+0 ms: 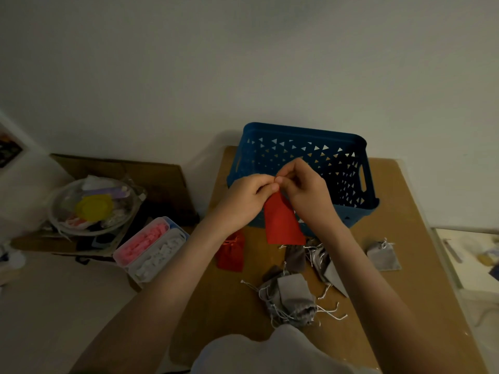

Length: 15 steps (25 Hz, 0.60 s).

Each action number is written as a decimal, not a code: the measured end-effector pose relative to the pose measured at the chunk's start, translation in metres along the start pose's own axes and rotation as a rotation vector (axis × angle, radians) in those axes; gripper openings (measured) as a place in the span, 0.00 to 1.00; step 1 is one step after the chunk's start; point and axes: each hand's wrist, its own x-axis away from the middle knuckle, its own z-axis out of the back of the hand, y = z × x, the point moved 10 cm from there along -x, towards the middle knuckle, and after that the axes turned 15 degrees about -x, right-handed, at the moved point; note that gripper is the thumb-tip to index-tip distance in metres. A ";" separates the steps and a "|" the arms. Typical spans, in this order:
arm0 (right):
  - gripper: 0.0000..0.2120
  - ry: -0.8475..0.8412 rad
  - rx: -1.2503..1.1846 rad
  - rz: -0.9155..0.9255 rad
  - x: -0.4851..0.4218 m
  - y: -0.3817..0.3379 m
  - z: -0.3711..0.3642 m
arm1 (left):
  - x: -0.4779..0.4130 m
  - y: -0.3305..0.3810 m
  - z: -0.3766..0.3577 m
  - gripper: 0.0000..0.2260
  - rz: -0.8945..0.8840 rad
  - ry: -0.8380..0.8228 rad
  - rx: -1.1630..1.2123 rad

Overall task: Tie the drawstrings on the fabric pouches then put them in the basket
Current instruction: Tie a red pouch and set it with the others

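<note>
left hand (pixel 244 203) and right hand (pixel 307 195) grip: pinching red pouch (pixel 282 225) top | blue basket (pixel 337 163) behind | tub (pixel 181 230): pink pieces (pixel 143 240), white pieces (pixel 159 256)

A blue plastic basket (pixel 302 147) pierced with triangle cutouts, a flat red fabric pouch (pixel 283 225), a darker red gathered pouch (pixel 231 252), grey fabric pouches (pixel 293 298) with white drawstrings, a brown table (pixel 405 211).

Dim room: plain white wall (pixel 243 49) behind a brown table (pixel 232 292).
</note>
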 end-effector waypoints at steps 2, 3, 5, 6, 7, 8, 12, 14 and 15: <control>0.06 -0.004 0.013 0.023 0.000 -0.005 -0.003 | 0.001 -0.001 0.004 0.09 0.017 0.046 0.038; 0.06 -0.008 0.009 0.030 0.000 -0.005 -0.003 | 0.002 -0.002 0.008 0.09 0.025 0.085 0.049; 0.04 -0.014 -0.025 0.022 0.000 -0.006 -0.002 | 0.002 -0.002 0.014 0.09 0.023 0.163 0.037; 0.05 -0.018 -0.040 0.011 0.000 -0.005 -0.002 | 0.002 -0.002 0.016 0.09 0.024 0.197 0.034; 0.05 -0.022 -0.046 0.001 0.000 -0.006 -0.001 | 0.002 -0.002 0.018 0.09 0.027 0.226 0.043; 0.06 -0.022 -0.045 -0.008 0.000 -0.007 -0.001 | 0.002 -0.004 0.018 0.08 0.038 0.246 0.075; 0.07 -0.002 -0.029 -0.048 0.000 -0.011 -0.001 | 0.005 -0.010 0.011 0.09 0.138 0.276 0.397; 0.06 -0.004 -0.028 -0.093 -0.001 -0.006 -0.002 | 0.007 -0.010 0.010 0.10 0.158 0.299 0.477; 0.06 -0.005 -0.039 -0.119 -0.001 -0.004 -0.003 | 0.007 -0.009 0.011 0.10 0.143 0.308 0.454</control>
